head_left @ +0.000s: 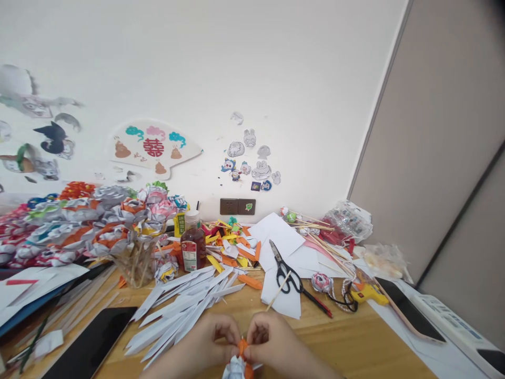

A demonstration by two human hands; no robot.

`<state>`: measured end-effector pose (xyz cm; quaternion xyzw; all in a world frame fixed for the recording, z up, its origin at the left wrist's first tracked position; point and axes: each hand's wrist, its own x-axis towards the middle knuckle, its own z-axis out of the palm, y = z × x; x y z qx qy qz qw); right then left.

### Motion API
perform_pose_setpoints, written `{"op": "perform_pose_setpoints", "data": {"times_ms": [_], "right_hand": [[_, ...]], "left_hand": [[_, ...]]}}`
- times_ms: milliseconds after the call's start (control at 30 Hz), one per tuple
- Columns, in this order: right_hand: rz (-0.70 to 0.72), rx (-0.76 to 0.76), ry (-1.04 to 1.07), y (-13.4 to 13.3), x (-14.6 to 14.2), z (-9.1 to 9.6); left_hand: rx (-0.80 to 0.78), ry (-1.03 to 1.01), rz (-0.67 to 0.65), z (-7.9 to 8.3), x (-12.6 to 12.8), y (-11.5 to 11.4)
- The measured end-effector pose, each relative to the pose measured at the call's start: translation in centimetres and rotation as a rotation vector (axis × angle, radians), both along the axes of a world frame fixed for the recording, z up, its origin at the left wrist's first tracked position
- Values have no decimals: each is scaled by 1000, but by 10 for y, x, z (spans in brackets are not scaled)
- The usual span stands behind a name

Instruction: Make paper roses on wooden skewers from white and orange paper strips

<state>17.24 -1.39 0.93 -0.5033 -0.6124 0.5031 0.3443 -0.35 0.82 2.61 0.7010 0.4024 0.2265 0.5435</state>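
Note:
Low in the middle of the head view, a folded paper flower (236,366) in orange and white hangs at the bottom edge, partly cut off. My left hand (221,339) pinches its orange tip from the left. From the other side my right hand (265,337) grips the same orange part, fingers curled in. A thin stick pokes up between the fingertips. Just beyond my left hand lie folded white paper strips (185,305). Black-handled scissors (288,276) rest on white paper sheets (278,237) beyond my right hand, with a wooden stick (278,291) across them.
Finished paper flowers (79,226) pile up at the left. A bottle (192,247) stands mid-table beside orange and yellow paper pieces (231,245). Phones lie left (92,342) and right (410,308). A yellow glue gun (369,295) lies at the right. The wall (276,63) closes the back.

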Motion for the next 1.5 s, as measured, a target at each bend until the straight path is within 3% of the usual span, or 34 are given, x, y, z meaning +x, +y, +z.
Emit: {"op": "perform_pose_setpoints", "data": {"times_ms": [100,267,433,567,700,900,1100,1267,1500], "right_hand": [[0,11,-22,0,0,1],[-20,54,-127,0,-2,-4],[-36,175,-243,-3,-4,-6],[-28,210,-270,-5,-5,-4],[-16,182,-238,-4,-2,-4],[149,15,-40,-1,8,-9],[115,79,-106,-4,5,-2],[78,57,-123,-3,0,-3],[78,164,-98,-5,0,-3]], "left_hand": [[-13,15,8,-3,0,1],[94,92,72,-4,4,-1],[154,136,116,-4,5,-6],[51,112,94,-5,3,-7],[15,106,77,-9,2,-5],[107,152,87,-19,3,-4],[187,215,130,-15,5,-9],[-97,56,131,-8,4,-5],[-364,-152,58,-7,-5,-1]]}}
